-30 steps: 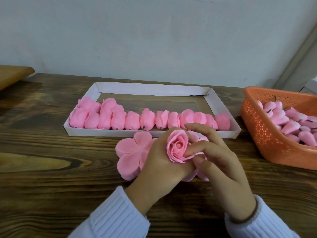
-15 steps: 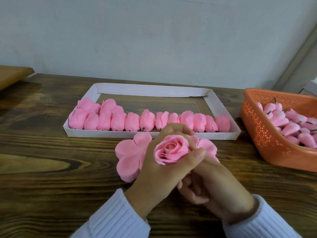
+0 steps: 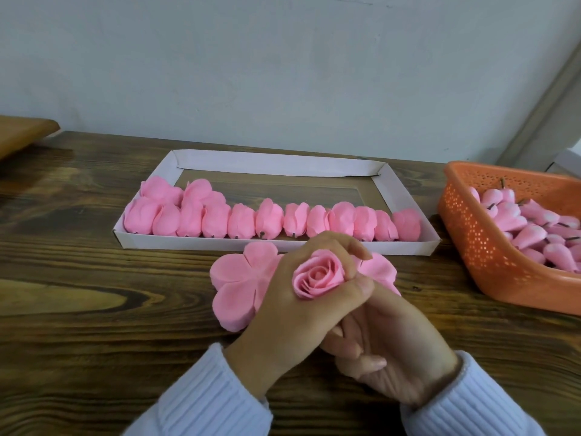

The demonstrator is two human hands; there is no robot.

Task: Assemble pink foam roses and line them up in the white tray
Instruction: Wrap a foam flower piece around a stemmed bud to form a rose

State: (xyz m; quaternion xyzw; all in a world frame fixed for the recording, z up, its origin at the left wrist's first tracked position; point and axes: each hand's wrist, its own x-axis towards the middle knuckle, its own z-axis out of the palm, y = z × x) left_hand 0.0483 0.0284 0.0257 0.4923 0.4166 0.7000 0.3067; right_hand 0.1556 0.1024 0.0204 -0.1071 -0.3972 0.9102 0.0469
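Observation:
My left hand point(image 3: 292, 313) grips a pink foam rose point(image 3: 319, 276), fingers and thumb curled round its outer petals, the spiral facing up. My right hand point(image 3: 390, 350) sits just below and to the right, fingers curled under the rose's base; what they hold is hidden. Flat pink petal sheets point(image 3: 242, 286) lie stacked on the table behind my hands. Beyond them the white tray point(image 3: 405, 196) holds a row of several finished roses point(image 3: 242, 220) along its near edge.
An orange perforated basket point(image 3: 484, 243) at the right holds several pink buds on dark stems point(image 3: 534, 225). A wooden board edge point(image 3: 22, 136) juts in at the far left. The dark wooden table point(image 3: 78, 294) ends at a pale wall behind the tray.
My right hand dropped from the rose's petals to under its base. My left hand closed round the rose and turned its face upward.

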